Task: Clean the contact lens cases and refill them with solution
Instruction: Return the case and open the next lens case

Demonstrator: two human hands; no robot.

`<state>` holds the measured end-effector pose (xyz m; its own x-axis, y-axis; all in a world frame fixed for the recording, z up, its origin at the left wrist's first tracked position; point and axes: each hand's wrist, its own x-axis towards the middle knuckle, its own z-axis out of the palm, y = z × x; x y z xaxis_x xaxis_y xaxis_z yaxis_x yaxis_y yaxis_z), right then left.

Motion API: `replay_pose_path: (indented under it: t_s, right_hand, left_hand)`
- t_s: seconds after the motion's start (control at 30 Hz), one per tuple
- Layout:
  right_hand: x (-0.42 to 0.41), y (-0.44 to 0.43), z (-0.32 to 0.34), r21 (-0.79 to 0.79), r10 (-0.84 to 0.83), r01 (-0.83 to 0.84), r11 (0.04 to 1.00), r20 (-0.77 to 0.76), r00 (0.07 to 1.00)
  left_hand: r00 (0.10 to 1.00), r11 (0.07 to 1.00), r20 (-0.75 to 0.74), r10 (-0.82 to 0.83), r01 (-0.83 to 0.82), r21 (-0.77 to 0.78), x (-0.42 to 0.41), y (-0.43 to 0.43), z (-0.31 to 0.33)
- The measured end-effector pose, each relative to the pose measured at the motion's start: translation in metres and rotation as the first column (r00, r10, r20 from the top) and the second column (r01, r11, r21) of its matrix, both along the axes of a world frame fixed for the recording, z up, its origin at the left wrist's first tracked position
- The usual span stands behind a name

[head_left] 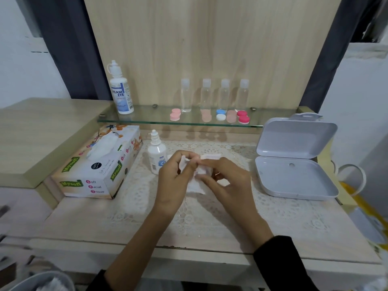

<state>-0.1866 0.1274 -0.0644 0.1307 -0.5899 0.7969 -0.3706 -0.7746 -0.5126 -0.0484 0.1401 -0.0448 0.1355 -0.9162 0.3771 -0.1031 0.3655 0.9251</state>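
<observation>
Both hands meet over the lace mat, working a white tissue [196, 183] between them. My left hand [174, 179] grips one side of the tissue and my right hand [228, 179] pinches the other; something small seems wrapped inside, but it is hidden. A small white solution bottle [156, 153] stands just left of my left hand. On the glass shelf [147, 118] lie several lens cases: a light pink one [175, 114], a peach one [206, 115], a blue and white one [220, 114], another peach one [231, 116] and a red-pink one [243, 117].
A large solution bottle [121, 89] stands at the shelf's left end, with several clear small bottles [224, 94] behind the cases. A tissue box [98, 164] lies to the left. An open grey hinged box [294, 160] sits to the right.
</observation>
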Motion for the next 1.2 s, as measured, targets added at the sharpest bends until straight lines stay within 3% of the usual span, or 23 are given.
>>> replay_pose_path:
  t_s: [0.1,0.23,0.33,0.47,0.7,0.77,0.83,0.9,1.0,1.1,1.2]
  right_hand:
    - [-0.001,-0.006,-0.002,0.130,-0.014,-0.009,0.992,0.175,0.984]
    - [-0.002,-0.007,-0.006,0.285,-0.034,-0.082,0.955,0.379,0.925]
    - [0.000,-0.006,-0.006,0.331,-0.026,-0.139,0.933,0.448,0.894]
    - [0.002,-0.002,-0.006,0.379,0.035,-0.209,0.902,0.417,0.908]
    - [-0.002,-0.008,-0.009,0.277,-0.050,-0.030,0.960,0.277,0.959]
    - [-0.006,-0.010,-0.009,0.248,-0.137,0.072,0.966,0.257,0.957]
    - [-0.009,-0.012,-0.009,0.250,-0.203,0.137,0.959,0.261,0.944]
    - [-0.010,-0.012,-0.010,0.275,-0.222,0.147,0.950,0.268,0.937]
    - [-0.008,-0.010,-0.009,0.325,-0.221,0.135,0.936,0.245,0.944]
    - [-0.006,-0.008,-0.008,0.311,-0.208,0.143,0.940,0.189,0.960]
    - [-0.006,-0.007,-0.010,0.344,-0.219,0.157,0.926,0.149,0.964]
  left_hand:
    - [0.992,0.991,-0.043,-0.115,0.118,0.062,0.002,0.004,-0.004]
    - [0.992,0.996,0.092,-0.084,0.081,0.029,0.004,0.004,-0.010]
    - [0.996,0.995,0.031,-0.079,0.077,0.059,0.004,0.003,-0.011]
    - [0.999,0.998,-0.017,-0.029,0.030,0.047,0.000,-0.002,-0.009]
    - [0.988,0.992,-0.104,-0.111,0.117,0.049,0.005,-0.005,-0.007]
    - [0.994,0.994,-0.010,-0.105,0.106,0.040,0.011,-0.008,-0.010]
    - [0.977,0.995,0.189,-0.095,0.088,0.045,0.018,-0.012,-0.015]
    - [0.904,0.992,0.411,-0.119,0.096,0.076,0.024,-0.015,-0.023]
    - [0.772,0.993,0.624,-0.119,0.080,0.091,0.026,-0.019,-0.035]
    - [0.693,0.998,0.718,-0.068,0.047,0.049,0.022,-0.019,-0.042]
    - [0.697,0.998,0.716,-0.038,0.057,-0.002,0.023,-0.019,-0.043]
